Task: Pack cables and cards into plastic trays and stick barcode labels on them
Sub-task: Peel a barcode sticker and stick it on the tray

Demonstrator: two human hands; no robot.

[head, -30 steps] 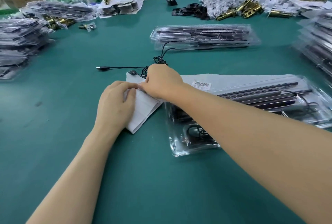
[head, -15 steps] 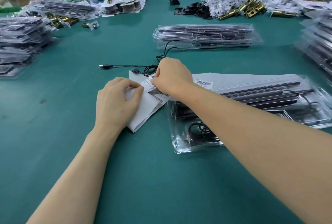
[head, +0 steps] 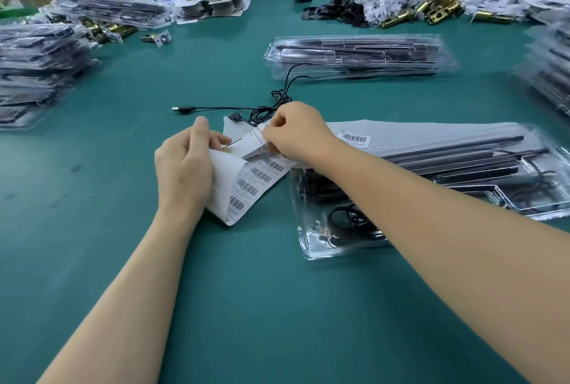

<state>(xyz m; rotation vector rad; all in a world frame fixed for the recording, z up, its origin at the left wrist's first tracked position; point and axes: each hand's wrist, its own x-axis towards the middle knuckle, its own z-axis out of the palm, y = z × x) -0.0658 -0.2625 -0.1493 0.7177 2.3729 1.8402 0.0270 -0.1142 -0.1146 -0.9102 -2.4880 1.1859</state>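
The sheet [head: 256,181] is gripped by the left hand [head: 185,167]. A label [head: 251,146] is pinched by the right hand [head: 296,134], at 9 o'clock of the tray [head: 311,249]. It is likely thin, floppy and sticky, so it is best held by one corner.

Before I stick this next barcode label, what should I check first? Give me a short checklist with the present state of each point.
1. Left hand grips the label sheet: ok.
2. Right hand pinches one label: ok.
3. That label is fully free from the sheet: cannot tell.
4. Near tray holds a coiled cable: ok.
5. White card on that tray carries a barcode label: ok.
6. Loose cable is packed: not ok, it lies on the table.
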